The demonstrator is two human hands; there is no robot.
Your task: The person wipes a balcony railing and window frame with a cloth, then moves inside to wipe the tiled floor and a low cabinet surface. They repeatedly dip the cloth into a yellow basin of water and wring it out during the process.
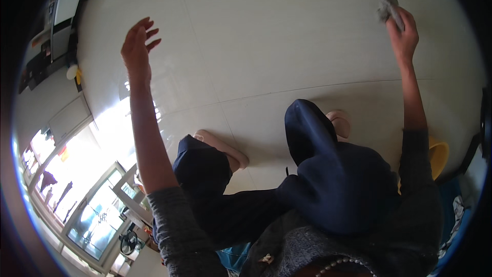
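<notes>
My right hand (404,36) grips a crumpled grey cloth (387,7) at the far right. The cloth bunches out beyond my fingertips, over the pale tiled floor (269,38). Whether the cloth touches the floor, I cannot tell. Out to the left, my left hand (139,42) is raised with its fingers apart and nothing in it. Both arms reach forward in dark grey sleeves. Below them are my legs in dark blue trousers (342,184), with pale pink slippers (219,146) on my feet.
A yellow container (439,157), perhaps a bucket, stands beside my right arm, partly hidden by the sleeve. Bright light enters at a glazed door (96,215) on the left. A small fan (128,241) is at lower left. Dark furniture (61,27) lines the upper left edge.
</notes>
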